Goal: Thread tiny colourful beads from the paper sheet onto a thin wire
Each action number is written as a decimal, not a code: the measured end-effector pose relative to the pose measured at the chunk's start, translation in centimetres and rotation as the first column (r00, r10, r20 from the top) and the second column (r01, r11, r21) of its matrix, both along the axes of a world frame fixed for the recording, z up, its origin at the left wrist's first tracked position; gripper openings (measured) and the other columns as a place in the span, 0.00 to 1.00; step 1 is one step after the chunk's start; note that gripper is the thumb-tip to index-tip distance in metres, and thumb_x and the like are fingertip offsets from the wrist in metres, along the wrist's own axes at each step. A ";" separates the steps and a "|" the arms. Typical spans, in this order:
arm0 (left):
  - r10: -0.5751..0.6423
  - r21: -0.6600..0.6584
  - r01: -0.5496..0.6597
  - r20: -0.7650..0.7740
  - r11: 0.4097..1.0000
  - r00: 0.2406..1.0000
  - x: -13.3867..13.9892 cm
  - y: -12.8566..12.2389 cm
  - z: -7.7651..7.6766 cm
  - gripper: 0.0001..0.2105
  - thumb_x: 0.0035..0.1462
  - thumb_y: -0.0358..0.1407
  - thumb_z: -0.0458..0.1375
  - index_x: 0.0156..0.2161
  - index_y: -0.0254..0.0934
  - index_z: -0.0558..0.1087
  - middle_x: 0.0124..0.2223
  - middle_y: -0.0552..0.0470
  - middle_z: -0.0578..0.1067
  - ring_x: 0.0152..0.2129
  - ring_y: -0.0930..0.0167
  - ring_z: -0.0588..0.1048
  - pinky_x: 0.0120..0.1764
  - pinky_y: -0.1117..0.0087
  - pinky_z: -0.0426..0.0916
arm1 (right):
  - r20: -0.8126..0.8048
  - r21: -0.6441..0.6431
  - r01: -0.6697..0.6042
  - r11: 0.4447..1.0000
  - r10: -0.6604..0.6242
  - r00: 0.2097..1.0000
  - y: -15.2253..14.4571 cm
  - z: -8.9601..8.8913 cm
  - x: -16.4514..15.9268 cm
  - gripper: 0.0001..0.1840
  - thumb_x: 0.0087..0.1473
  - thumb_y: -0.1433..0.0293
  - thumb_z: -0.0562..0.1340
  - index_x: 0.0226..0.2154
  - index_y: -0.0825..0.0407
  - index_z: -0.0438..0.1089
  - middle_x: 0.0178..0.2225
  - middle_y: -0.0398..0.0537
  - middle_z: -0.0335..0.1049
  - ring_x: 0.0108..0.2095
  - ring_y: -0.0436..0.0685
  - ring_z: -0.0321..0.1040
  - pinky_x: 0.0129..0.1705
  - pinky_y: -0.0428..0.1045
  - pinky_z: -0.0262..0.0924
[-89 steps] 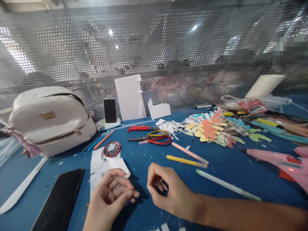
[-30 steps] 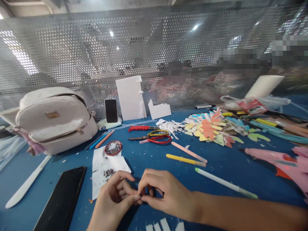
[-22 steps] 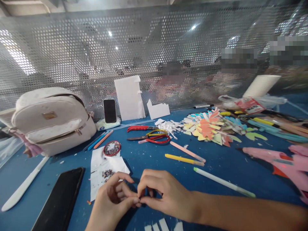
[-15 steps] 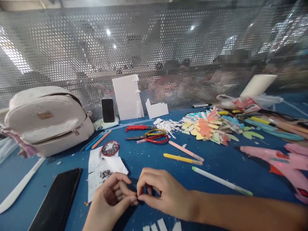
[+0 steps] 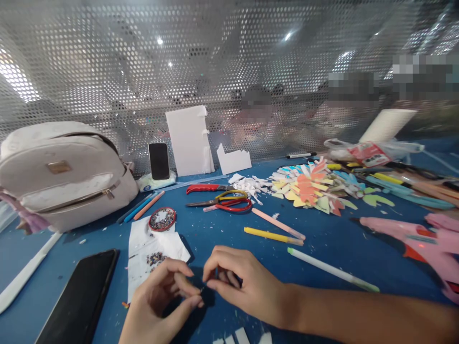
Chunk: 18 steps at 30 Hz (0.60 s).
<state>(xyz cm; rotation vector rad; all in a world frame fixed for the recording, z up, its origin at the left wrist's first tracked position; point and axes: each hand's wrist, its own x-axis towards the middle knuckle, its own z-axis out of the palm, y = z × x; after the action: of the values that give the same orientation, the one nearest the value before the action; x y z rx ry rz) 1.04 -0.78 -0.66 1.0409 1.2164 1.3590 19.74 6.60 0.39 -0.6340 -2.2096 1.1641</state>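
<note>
My left hand (image 5: 167, 298) is closed in a pinch, thumb against forefinger, with a tiny dark speck at its fingertips too small to name. Close on its right, my right hand (image 5: 244, 282) also pinches thumb and forefinger together; what sits between them, if anything, I cannot make out. A narrow gap separates the two sets of fingertips. Just beyond the left hand lies a white paper sheet (image 5: 138, 243) bearing a loose pile of small dark multicoloured bits (image 5: 155, 258). On the sheet's far edge rests a red-rimmed round dish (image 5: 162, 219) with more such bits.
Scissors (image 5: 229, 203), markers (image 5: 272, 236) and a white pen with green ends (image 5: 332, 268) lie ahead. A pink glue gun (image 5: 405, 234) is at right, a black phone (image 5: 81, 296) and backpack (image 5: 64, 177) at left. Paper cut-outs (image 5: 308, 184) are heaped behind; a perforated metal screen (image 5: 215, 62) stands beyond.
My fingertips, which were touching, have come slightly apart. The left hand has shifted a little left, and the view has moved slightly.
</note>
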 end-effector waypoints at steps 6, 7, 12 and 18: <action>-0.138 0.058 0.138 0.010 0.989 0.990 -1.3 0.4 -0.9 0.13 0.52 0.28 0.67 0.41 0.40 0.71 0.29 0.55 0.80 0.28 0.71 0.81 0.36 0.73 0.76 | -0.043 -0.019 0.003 1.000 -0.004 0.999 -0.1 0.2 0.0 0.04 0.57 0.76 0.60 0.34 0.53 0.71 0.31 0.42 0.63 0.24 0.44 0.55 0.26 0.42 0.53; -0.152 0.063 0.151 0.013 0.987 0.988 -1.4 0.4 -1.0 0.13 0.52 0.28 0.66 0.42 0.40 0.71 0.29 0.55 0.80 0.28 0.70 0.81 0.36 0.72 0.76 | -0.059 -0.030 0.013 0.999 -0.015 0.998 -0.1 0.4 0.1 0.04 0.57 0.75 0.60 0.33 0.54 0.70 0.31 0.42 0.63 0.24 0.44 0.55 0.26 0.42 0.53; -0.127 0.060 0.124 0.049 0.990 0.991 -1.5 0.6 -0.9 0.15 0.51 0.27 0.68 0.42 0.39 0.71 0.29 0.53 0.81 0.28 0.68 0.82 0.36 0.71 0.77 | -0.099 -0.047 0.052 0.998 -0.057 0.993 -0.4 0.8 0.3 0.04 0.57 0.74 0.57 0.30 0.53 0.64 0.25 0.39 0.58 0.22 0.45 0.52 0.25 0.43 0.51; -0.165 0.055 0.161 0.081 0.985 0.983 -1.7 0.4 -0.7 0.16 0.52 0.27 0.67 0.44 0.39 0.69 0.29 0.53 0.81 0.28 0.68 0.82 0.36 0.71 0.78 | -0.114 0.008 0.061 0.998 -0.060 0.992 -0.4 0.5 0.4 0.04 0.53 0.75 0.57 0.29 0.52 0.60 0.24 0.38 0.57 0.22 0.46 0.51 0.24 0.44 0.49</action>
<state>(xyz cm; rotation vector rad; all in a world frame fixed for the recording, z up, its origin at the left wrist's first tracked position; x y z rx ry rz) -0.71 -0.39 -1.34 1.0813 1.0173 1.2968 20.17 6.15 0.86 -0.6106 -2.0865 1.1275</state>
